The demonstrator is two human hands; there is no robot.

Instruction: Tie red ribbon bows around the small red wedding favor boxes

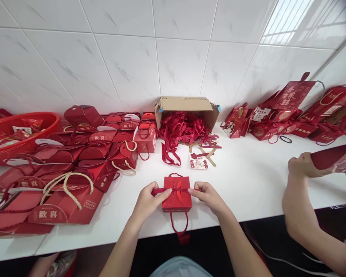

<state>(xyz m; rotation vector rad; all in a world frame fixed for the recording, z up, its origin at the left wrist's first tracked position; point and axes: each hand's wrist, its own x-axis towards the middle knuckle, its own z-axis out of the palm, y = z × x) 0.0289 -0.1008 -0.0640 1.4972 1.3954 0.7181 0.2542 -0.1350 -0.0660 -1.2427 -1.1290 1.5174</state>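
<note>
A small red gift box (177, 202) lies at the table's front edge, its rope handles spread at the back and front. A dark red ribbon (179, 189) crosses its top. On the left side of the box, my left hand (153, 195) is closed on one part of the ribbon, the thumb over the box top. My right hand (205, 193) pinches the ribbon at the right side of the box. The front handle (179, 227) hangs past the table edge, with a small red tag below it.
Rows of red boxes (71, 200) fill the left, beside a red basket (45, 130). A cardboard box (187, 103) of ribbons stands against the wall, with a card (198, 162) before it. More red boxes and another person's arm (302, 200) are on the right.
</note>
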